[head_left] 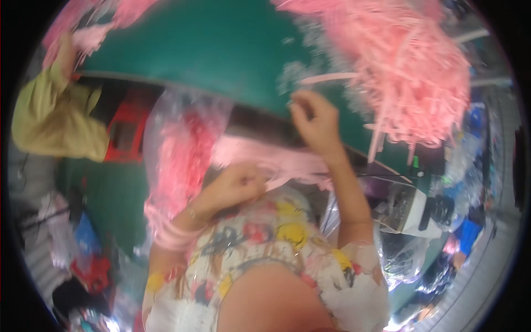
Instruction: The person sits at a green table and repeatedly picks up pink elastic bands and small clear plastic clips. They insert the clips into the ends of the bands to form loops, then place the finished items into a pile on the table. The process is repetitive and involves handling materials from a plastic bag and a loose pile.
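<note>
My left hand is closed in front of my body, beside a bundle of pink straps lying over my lap. Whether a strap runs into its fingers is too blurred to tell. At the near edge of the green table, my right hand has thumb and forefinger brought together in a pinch. Anything between those fingertips is too small to name. A large tangled heap of pink straps covers the table's right side, with one loose strap end pointing toward my right hand. Pink bands circle my left forearm.
Small clear plastic bits lie beside the heap. A clear bag of pink straps hangs left of my lap, near a red stool. Another person's sleeve reaches in at far left, a hand on pink material. A white box stands at right.
</note>
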`<state>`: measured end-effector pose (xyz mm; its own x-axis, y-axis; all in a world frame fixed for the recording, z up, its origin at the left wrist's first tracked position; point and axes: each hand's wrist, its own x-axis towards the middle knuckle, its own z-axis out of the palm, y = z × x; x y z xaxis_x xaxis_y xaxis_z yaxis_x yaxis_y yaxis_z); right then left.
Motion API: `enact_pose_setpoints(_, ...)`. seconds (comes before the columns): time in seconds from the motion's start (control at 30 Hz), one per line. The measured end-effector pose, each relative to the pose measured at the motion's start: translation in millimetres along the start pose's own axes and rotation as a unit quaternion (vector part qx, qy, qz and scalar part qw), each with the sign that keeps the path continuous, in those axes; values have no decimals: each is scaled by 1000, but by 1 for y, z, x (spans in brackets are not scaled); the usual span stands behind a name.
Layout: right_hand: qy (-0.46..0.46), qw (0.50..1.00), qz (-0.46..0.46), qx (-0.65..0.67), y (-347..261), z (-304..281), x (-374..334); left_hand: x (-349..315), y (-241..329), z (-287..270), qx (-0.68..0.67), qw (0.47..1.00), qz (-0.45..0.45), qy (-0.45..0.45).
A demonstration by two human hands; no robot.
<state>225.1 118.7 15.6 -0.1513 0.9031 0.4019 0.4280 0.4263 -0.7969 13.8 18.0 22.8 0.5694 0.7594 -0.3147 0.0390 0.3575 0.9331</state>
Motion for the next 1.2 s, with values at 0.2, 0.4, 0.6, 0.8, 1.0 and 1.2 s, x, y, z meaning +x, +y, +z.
enact_pose_setpoints(0.2, -9, 999, -33, 14, 14, -11, -1, 5, 6, 5, -44, 998, -54, 5)
enact_pose_setpoints(0.4, -141, 936, 114, 303, -18, -8, -28, -1, -1, 3, -76, 997, 1, 12)
enact_pose_setpoints(0.6, -185, 969, 40, 157, -43, 1, -71, -6, -2, 2, -58, 997, -8, 39)
enact_pose_setpoints(0.8, -151, 969, 103, 164, -50, 23, -94, -9, 3, 6, -46, 996, -12, 79)
enact_pose_setpoints(1.0, -216, 968, 76, 104, -46, 13, -90, -8, 0, -1, -36, 995, -39, 84)
enact_pose_setpoints(1.2, -265, 953, 95, 116, -46, 6, -84, -5, -4, -5, -104, 992, -63, 45)
